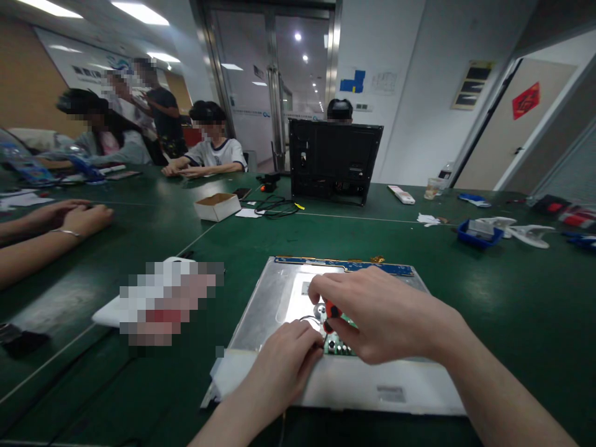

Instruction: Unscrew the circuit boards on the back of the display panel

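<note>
A flat display panel [246, 326] lies on the table before me, its silvery back facing up, with a blue circuit strip [298, 261] along the far edge. My right hand [377, 313] is closed round a screwdriver [332, 309] with an orange-red and black handle, above a small green circuit board [338, 346] on the panel. At that board's left edge rests my left hand [286, 357], fingers curled together near the screwdriver's tip. Whatever the left fingertips pinch is hidden. Part of the board is covered by my right hand.
A black monitor housing [335, 158] stands across the table, near a white open box [217, 207] and black cables [277, 206]. A blue tray [479, 233] sits to the right. Left are a white phone-like object [109, 310] and another person's hands [86, 217]. More people sit beyond.
</note>
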Tool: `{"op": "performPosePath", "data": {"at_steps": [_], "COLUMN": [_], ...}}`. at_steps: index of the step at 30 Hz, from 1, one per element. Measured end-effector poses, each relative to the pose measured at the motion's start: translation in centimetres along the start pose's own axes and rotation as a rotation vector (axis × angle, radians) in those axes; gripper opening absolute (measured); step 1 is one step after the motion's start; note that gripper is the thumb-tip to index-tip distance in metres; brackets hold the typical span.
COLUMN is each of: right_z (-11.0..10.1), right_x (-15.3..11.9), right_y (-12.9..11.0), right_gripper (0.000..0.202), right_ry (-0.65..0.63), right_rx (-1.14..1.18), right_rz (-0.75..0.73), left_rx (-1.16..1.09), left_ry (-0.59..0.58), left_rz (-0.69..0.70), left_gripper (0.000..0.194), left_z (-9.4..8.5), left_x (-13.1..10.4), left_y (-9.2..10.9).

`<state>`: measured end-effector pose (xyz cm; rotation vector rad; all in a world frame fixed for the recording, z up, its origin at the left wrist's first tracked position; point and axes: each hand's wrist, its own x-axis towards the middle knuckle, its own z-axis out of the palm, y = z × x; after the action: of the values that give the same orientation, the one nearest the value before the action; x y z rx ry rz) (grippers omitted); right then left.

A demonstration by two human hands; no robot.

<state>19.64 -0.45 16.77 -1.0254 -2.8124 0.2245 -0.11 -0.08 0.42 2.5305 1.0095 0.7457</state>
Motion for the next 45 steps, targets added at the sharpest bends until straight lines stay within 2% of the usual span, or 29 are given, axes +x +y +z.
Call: {"op": "performPosePath", "data": {"at_steps": [8,17,23,28,40,45], "right_z": [0.4,0.3,0.5,0.4,0.5,1.1], "right_x": [0.6,0.3,0.6,0.6,0.9,1.3], "right_y": [-0.2,0.0,-0.1,-0.1,-0.5,-1.0], "right_gripper": [0.015,0.028,0.024,0.019,0.022,0.022], "right_ry": [0.003,0.017,0.026,0.016,0.014,0.052], "right_rx": [-0.169,-0.047,-0.121,-0.126,-0.205,-0.237], "right_rz": [0.124,0.006,0.073,0.06,0.155,0.106], "left_rx": [-0.017,-0.007,-0.002,-0.003,0.018,-0.007], "left_ry": [-0.024,-0.049,-0.056,-0.042,-0.008,-0.006], "left_rz": [-0.039,-0.049,-0.066,-0.062,-0.046,-0.034], "left_gripper": [0.017,0.015,0.017,0.017,0.018,0.018], "left_z": [-0.2,-0.2,-0.4,-0.4,-0.3,-0.3], "left_x": [0.0,0.0,0.0,0.0,0.1,0.1], "left_y": [0.3,0.1,0.4,0.4,0.4,0.3]}}
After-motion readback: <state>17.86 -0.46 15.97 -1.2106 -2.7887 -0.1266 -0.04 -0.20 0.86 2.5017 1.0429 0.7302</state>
